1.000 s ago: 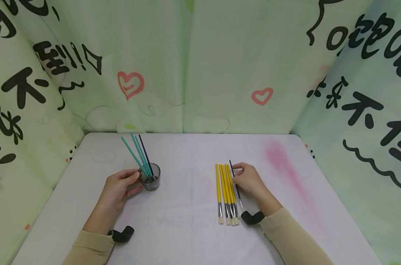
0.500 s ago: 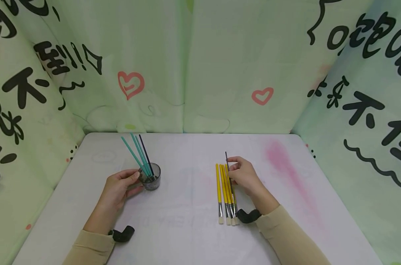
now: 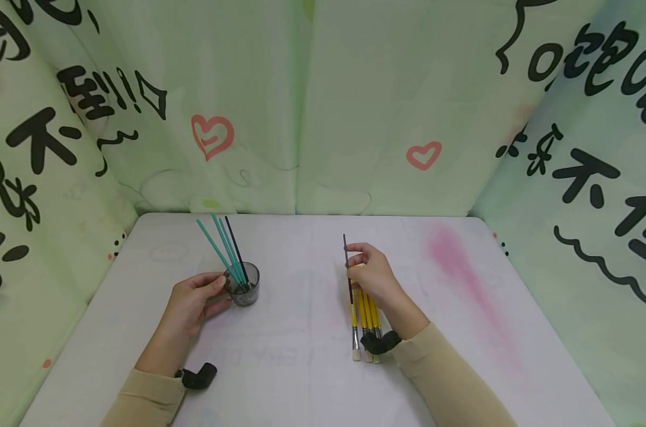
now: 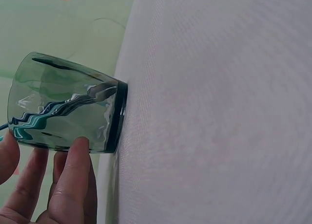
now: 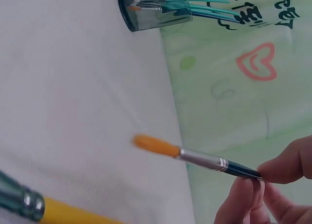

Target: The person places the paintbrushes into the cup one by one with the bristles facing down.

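Observation:
My left hand (image 3: 197, 302) holds a smoky clear glass (image 3: 250, 292) that stands upright on the table. Several thin paintbrushes with teal handles (image 3: 223, 244) and a dark handle lean out of it. In the left wrist view, thumb and fingers (image 4: 73, 180) are at the side and rim of the glass (image 4: 68, 97). Thumb and fingertips of my right hand (image 3: 376, 276) pinch a dark-handled paintbrush (image 5: 202, 158), orange bristles downward. It hangs above several yellow-handled paintbrushes (image 3: 369, 314) lying side by side, partly hidden by the hand and wrist.
White cloth covers the table (image 3: 296, 367), with a pink stain (image 3: 461, 267) at the right. Green curtains (image 3: 349, 89) with black writing and red hearts close off the back and both sides. Black wrist mounts (image 3: 199, 376) jut from both sleeves.
My right hand has lifted the dark paintbrush from the right side of the yellow brushes and moved it left across them. The left hand and the glass have stayed put.

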Demonstrator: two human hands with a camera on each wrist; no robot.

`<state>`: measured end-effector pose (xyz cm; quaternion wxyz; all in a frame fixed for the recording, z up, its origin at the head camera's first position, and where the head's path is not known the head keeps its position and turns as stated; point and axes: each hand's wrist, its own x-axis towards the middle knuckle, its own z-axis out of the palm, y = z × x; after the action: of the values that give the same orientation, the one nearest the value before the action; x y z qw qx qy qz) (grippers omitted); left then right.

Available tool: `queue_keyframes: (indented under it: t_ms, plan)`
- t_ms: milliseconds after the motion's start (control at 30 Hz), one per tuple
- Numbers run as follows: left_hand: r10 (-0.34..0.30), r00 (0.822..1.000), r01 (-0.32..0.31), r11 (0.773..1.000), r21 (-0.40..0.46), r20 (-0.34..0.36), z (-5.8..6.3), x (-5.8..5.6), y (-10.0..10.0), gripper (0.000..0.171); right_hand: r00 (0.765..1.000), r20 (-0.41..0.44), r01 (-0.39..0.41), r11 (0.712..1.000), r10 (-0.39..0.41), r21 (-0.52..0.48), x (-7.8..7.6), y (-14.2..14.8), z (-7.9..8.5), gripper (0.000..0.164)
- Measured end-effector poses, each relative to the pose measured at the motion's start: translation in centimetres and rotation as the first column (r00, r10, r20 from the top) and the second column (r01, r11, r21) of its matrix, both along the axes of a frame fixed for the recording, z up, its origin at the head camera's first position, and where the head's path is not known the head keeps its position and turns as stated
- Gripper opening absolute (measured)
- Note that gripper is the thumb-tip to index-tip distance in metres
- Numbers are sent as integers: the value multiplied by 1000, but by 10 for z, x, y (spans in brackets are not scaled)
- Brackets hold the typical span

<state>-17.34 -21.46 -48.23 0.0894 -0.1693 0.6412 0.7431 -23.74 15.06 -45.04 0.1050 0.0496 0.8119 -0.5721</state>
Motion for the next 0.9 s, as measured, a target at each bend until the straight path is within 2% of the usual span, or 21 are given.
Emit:
queue_keyframes:
  t_ms: [367,633,900]
  plan:
    - [-7,1000,8,1000,7,-15,0,0,-1,29,998,-52,-46,999,45,-29,-2,-29,7,55]
    - [-8,999,10,999,36,-31,0,0,-2,17,991,-115,-86,985,68,-151,-3,-52,9,58]
    - [-9,999,11,999,51,-34,1,0,-2,14,987,-140,-109,973,82,-203,-4,-75,12,57]
